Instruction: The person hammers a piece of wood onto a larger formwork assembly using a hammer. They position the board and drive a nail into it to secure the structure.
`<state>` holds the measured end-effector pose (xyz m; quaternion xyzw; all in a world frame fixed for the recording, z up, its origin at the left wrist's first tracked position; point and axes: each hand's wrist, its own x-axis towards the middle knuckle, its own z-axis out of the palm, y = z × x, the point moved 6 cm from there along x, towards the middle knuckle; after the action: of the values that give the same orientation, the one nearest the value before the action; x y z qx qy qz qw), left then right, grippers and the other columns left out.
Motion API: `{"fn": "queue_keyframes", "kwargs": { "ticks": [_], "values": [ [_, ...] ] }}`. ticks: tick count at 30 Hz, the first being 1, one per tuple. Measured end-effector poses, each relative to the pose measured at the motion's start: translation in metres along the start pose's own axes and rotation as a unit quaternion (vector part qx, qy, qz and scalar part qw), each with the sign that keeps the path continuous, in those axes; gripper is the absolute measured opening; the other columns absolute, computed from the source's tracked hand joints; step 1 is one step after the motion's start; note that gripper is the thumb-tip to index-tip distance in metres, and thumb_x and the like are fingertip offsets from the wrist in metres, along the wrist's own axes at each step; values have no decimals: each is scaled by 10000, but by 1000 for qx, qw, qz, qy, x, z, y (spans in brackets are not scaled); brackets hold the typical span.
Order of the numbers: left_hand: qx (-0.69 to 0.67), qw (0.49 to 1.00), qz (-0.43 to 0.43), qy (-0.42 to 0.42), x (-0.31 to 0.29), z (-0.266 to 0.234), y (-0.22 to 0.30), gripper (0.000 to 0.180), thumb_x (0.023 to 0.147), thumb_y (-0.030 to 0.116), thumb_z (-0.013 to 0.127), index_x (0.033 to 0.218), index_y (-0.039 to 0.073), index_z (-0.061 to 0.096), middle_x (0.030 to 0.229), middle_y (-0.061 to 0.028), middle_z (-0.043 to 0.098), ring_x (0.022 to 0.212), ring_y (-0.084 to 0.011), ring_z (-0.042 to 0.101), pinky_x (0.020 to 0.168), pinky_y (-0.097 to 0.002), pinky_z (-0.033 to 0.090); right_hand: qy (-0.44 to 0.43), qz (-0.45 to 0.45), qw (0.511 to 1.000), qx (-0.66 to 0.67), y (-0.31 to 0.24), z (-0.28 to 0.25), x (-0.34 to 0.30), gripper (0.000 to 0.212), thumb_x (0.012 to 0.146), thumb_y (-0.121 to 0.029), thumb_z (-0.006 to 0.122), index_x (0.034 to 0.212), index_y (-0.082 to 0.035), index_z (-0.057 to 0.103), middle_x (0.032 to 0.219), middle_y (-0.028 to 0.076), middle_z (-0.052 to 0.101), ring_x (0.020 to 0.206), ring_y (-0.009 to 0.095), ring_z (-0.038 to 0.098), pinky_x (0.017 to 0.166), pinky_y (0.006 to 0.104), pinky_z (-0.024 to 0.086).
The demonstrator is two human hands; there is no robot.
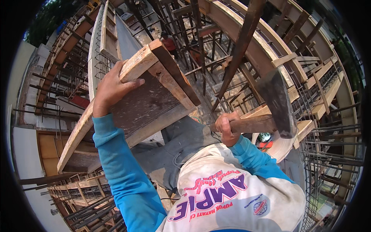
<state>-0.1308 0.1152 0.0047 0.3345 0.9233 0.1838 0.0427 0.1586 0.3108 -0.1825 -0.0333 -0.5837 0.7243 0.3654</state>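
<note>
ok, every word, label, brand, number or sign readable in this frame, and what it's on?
I won't copy wording or brands; by place:
Shirt: large purple print, with smaller pink and red lines.
Globe emblem on shirt: fine print, too small to read surely.
Hammer, wooden panel: no print seen.

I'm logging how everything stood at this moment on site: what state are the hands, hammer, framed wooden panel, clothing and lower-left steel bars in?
Left hand: closed over the panel's edge, thumb inside.
Right hand: closed around the hammer's handle.
Hammer: held, head clear of the panel.
Framed wooden panel: tilted, held at its edge.
Blue left sleeve: down to the wrist.
White shirt front: smudged.
Steel bars: bare.
</note>
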Motion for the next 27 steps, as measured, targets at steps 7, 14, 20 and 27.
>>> {"fn": "queue_keyframes", "kwargs": {
  "ticks": [7, 14, 20, 27],
  "values": [
    [-3, 1000, -9, 1, -2, -2, 3, 829, 663, 562, 827, 1257, 35, 587, 1084, -205, 701, 1006, -348, 690, 871, -409, 515, -79, 412, 892, -167, 58, -20, -42, 254, 940, -209, 658, 1052, 16, 622, 747, 6, 573, 694, 95, 494, 613, 290, 432],
    [-21, 999, -29, 1, -4, -1, -14, 749, 709, 457, 820, 1277, 35, 573, 1086, -166, 687, 989, -286, 661, 876, -368, 498, -73, -94, 993, 13, -60, 16, 37, 163, 1015, -167, 563, 952, -53, 465, 650, 24, 507, 547, 79, 445, 487, 251, 365],
    [-16, 998, -50, -35, 9, 9, -20, 792, 688, 508, 825, 1269, 29, 581, 1091, -169, 687, 992, -282, 664, 868, -379, 500, -20, 480, 876, -55, 94, -16, -71, 203, 980, -200, 599, 905, -83, 452, 592, -9, 410, 450, 90, 370, 412, 276, 354],
    [-28, 999, -11, -20, 7, 7, -19, 875, 668, 562, 823, 1302, 9, 582, 1081, -226, 702, 958, -336, 703, 848, -416, 536, -40, 399, 916, 21, 22, -41, -33, 201, 958, -205, 635, 934, -70, 488, 613, -11, 449, 477, 73, 425, 418, 245, 342]
  ]
}}
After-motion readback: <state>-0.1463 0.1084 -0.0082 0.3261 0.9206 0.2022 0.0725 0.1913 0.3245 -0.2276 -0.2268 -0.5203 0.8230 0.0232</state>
